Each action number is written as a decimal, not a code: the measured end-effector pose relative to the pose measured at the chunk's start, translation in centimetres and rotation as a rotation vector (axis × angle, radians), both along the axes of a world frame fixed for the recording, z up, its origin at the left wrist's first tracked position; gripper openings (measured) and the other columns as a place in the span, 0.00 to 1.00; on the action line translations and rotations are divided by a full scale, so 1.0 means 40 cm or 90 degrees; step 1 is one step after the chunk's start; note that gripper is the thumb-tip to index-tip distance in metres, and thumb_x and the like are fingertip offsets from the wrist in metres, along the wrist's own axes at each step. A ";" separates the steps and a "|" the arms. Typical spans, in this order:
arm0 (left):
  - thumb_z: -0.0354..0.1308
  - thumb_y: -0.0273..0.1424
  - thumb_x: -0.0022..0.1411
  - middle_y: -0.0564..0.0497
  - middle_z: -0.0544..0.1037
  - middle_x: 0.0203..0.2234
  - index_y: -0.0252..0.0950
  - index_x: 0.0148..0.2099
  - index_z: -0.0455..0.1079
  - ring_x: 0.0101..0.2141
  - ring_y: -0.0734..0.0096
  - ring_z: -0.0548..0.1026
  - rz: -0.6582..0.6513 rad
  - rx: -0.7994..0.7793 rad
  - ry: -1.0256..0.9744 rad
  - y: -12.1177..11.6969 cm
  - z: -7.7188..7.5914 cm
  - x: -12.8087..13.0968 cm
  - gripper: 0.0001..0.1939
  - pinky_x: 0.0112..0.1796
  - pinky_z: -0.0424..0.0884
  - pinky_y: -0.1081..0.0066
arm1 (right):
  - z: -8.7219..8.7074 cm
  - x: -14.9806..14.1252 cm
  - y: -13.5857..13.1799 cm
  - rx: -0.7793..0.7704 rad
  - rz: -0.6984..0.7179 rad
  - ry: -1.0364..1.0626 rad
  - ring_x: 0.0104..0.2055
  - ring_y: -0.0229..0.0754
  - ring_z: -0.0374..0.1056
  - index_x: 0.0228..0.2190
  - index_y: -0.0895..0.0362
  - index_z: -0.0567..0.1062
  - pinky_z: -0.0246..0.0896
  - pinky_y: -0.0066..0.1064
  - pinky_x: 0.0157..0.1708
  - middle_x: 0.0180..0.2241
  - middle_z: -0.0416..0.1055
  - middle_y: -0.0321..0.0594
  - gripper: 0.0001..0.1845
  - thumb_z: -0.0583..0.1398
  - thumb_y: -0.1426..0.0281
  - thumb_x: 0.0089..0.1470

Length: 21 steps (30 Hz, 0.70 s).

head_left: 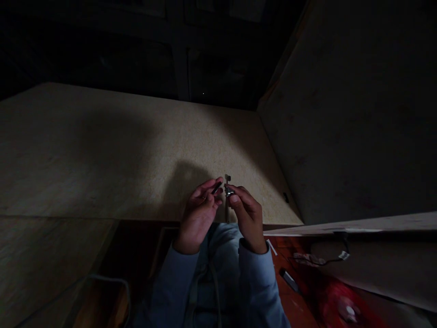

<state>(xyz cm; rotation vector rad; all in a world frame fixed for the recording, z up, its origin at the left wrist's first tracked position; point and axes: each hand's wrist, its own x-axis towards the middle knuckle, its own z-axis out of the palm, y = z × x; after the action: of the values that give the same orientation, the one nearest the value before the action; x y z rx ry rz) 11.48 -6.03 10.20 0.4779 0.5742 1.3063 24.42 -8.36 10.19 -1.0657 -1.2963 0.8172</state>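
Observation:
My left hand (201, 209) is closed in a loose pinch, palm turned up, on a small dark stick-like piece (216, 187). Just to its right, my right hand (247, 209) grips a small shiny metal piece (229, 192) between thumb and fingers. The two held pieces are close together, apart by a narrow gap, above the front edge of the pale tabletop (191, 136). Beyond the fingertips lies a small dark object (228, 177). A thin brownish strip (227, 212) shows between the hands. Dim light hides what kind of parts these are.
Another small black piece (286, 197) lies by the grey upright panel (355, 114) on the right. Below, the reddish floor holds a dark, pale-edged object (289, 279), a black cable (329, 261) and something bright red (344, 300). A grey cable (109, 278) loops at lower left.

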 end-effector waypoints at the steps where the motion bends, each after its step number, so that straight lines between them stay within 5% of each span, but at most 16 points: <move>1: 0.76 0.35 0.49 0.47 0.81 0.50 0.42 0.44 0.78 0.49 0.62 0.77 0.001 0.009 -0.007 -0.008 0.010 0.005 0.19 0.44 0.71 0.68 | 0.009 -0.006 -0.004 0.015 0.002 0.009 0.39 0.42 0.72 0.47 0.47 0.81 0.68 0.35 0.40 0.38 0.76 0.39 0.13 0.60 0.65 0.64; 9: 0.75 0.38 0.49 0.52 0.80 0.53 0.46 0.45 0.78 0.55 0.60 0.74 0.001 0.025 -0.003 -0.040 0.049 -0.001 0.20 0.50 0.69 0.65 | 0.060 -0.021 -0.029 0.060 -0.044 -0.051 0.41 0.43 0.74 0.42 0.48 0.83 0.69 0.36 0.42 0.38 0.79 0.40 0.10 0.63 0.70 0.61; 21: 0.76 0.37 0.48 0.53 0.80 0.52 0.47 0.44 0.78 0.59 0.58 0.71 -0.002 0.043 -0.017 -0.044 0.052 0.010 0.20 0.57 0.67 0.60 | 0.067 -0.030 -0.034 0.082 -0.074 -0.063 0.38 0.42 0.75 0.45 0.46 0.83 0.71 0.36 0.38 0.38 0.79 0.40 0.13 0.63 0.71 0.60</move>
<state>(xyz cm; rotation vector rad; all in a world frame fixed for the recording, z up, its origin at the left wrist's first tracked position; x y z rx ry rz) 11.87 -7.79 12.28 0.5155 0.5076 1.3300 23.20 -9.71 12.89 -1.0785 -1.3376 0.5918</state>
